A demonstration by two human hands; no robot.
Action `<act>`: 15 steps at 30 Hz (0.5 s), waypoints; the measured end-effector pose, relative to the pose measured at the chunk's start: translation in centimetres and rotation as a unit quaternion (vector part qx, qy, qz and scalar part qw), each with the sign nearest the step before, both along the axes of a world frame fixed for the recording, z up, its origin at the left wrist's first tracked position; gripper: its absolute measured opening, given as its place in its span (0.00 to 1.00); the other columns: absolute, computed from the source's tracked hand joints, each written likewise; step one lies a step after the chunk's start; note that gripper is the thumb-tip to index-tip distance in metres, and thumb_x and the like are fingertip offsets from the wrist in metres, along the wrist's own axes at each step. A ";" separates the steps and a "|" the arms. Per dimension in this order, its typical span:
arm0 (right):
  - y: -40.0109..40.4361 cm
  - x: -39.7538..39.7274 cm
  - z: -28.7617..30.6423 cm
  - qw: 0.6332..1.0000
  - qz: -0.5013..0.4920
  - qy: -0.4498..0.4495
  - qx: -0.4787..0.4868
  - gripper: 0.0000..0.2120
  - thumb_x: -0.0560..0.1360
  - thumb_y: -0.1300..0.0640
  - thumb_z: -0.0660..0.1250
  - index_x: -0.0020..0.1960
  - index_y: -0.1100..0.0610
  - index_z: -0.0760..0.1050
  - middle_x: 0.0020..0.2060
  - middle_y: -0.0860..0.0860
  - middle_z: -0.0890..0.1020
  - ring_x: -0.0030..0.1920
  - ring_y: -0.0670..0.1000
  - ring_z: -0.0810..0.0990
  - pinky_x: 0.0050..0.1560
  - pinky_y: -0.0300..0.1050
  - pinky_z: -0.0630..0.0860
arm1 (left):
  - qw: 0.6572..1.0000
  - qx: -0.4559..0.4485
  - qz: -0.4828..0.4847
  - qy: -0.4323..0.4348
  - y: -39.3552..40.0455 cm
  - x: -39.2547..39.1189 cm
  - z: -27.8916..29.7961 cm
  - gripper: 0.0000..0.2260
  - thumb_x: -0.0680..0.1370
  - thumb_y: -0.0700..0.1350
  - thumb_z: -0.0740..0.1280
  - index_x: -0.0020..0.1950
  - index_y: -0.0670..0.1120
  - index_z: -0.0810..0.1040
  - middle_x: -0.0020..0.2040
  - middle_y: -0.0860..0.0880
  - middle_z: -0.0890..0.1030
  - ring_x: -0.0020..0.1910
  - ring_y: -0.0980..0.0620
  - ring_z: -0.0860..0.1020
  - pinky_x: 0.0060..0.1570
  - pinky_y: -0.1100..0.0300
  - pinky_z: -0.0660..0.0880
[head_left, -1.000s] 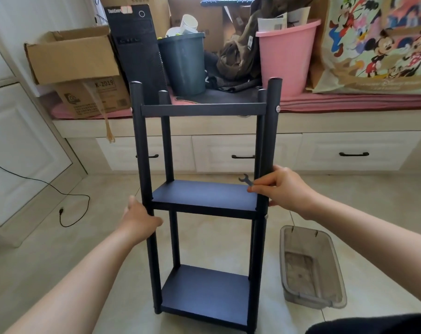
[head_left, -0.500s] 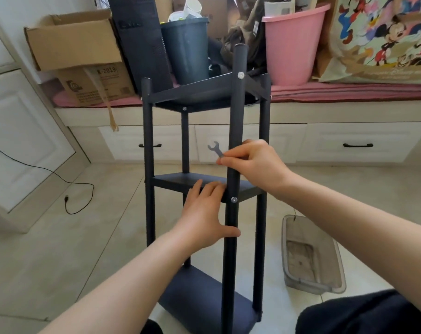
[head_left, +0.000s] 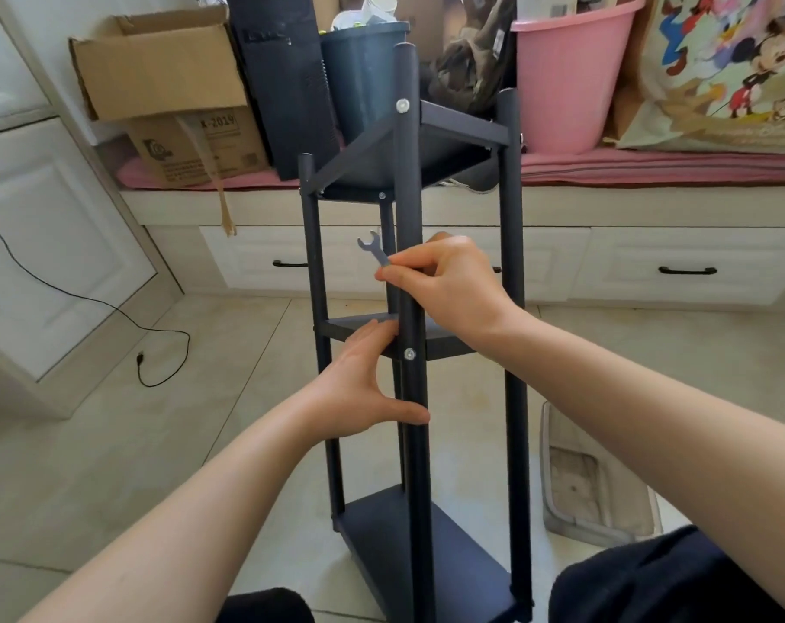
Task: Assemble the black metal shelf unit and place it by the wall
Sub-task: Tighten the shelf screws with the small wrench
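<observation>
The black metal shelf unit [head_left: 408, 173] stands upright on the tiled floor in front of me, with one corner post turned toward me. It has three shelves. My left hand [head_left: 359, 388] holds that front post just below the middle shelf [head_left: 350, 328]: the thumb lies across the post and the fingers reach up to the shelf edge. A silver screw head [head_left: 409, 353] shows on the post beside my fingers. My right hand [head_left: 449, 285] is wrapped round the same post above the middle shelf and pinches a small silver wrench [head_left: 372, 249], which points up and to the left.
A clear plastic bin [head_left: 593, 492] lies on the floor right of the shelf. Behind it runs a white drawer bench [head_left: 651, 272] carrying a cardboard box [head_left: 157, 69], a dark bin and a pink bucket [head_left: 566, 78]. A black cable [head_left: 148, 353] trails on the left floor.
The shelf unit has been turned so a corner post faces me. My left hand moved from the left post to the front post. My right hand kept the wrench.
</observation>
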State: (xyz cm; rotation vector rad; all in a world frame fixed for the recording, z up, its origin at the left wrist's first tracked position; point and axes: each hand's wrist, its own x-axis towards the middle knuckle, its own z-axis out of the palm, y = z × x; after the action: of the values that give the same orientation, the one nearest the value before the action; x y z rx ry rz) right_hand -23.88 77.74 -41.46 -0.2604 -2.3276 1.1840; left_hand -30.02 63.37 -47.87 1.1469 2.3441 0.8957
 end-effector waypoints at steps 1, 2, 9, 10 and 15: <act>-0.3 -0.1 0.0 1.000 -0.003 0.003 0.002 0.08 0.77 0.55 0.70 0.54 0.55 0.85 0.39 0.41 0.76 0.45 0.45 0.76 0.46 0.36 0.74 | 1.000 0.000 0.002 -0.009 0.0 0.0 -0.1 0.42 0.67 0.54 0.81 0.74 0.61 0.62 0.66 0.64 0.66 0.70 0.59 0.64 0.70 0.56 0.65; -0.6 -0.3 0.0 1.000 -0.006 0.005 0.004 0.08 0.77 0.55 0.70 0.53 0.55 0.85 0.38 0.40 0.75 0.43 0.44 0.75 0.46 0.36 0.74 | 1.000 0.002 0.004 -0.015 0.0 0.0 -0.1 0.41 0.67 0.54 0.81 0.73 0.62 0.61 0.62 0.67 0.66 0.67 0.60 0.64 0.67 0.58 0.65; -2.2 -0.5 -0.2 1.000 0.020 -0.004 0.009 0.09 0.77 0.56 0.70 0.55 0.56 0.84 0.38 0.39 0.75 0.44 0.44 0.77 0.48 0.42 0.79 | 0.998 0.060 0.022 -0.021 -0.1 0.2 -1.0 0.28 0.67 0.57 0.80 0.59 0.68 0.67 0.61 0.62 0.73 0.59 0.62 0.72 0.55 0.66 0.71; -2.3 -0.4 -0.1 0.999 0.034 -0.015 0.004 0.09 0.77 0.56 0.70 0.55 0.56 0.84 0.39 0.40 0.77 0.44 0.45 0.78 0.49 0.42 0.80 | 0.998 0.058 0.027 -0.018 -0.3 0.1 -1.1 0.30 0.67 0.57 0.80 0.63 0.64 0.69 0.62 0.60 0.74 0.60 0.60 0.73 0.57 0.64 0.72; -1.6 0.6 -0.3 0.996 0.074 -0.042 -0.004 0.08 0.77 0.55 0.70 0.53 0.55 0.85 0.49 0.44 0.79 0.49 0.43 0.79 0.42 0.28 0.75 | 0.996 0.059 0.054 -0.030 -1.5 -1.0 -0.9 0.31 0.66 0.56 0.81 0.65 0.62 0.70 0.60 0.67 0.73 0.59 0.66 0.72 0.52 0.70 0.68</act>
State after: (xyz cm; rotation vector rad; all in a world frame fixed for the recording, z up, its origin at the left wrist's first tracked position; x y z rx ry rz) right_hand -23.32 76.14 -41.72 -0.1455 -2.4499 1.2761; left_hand -31.00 61.89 -48.80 1.0302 2.3498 1.1051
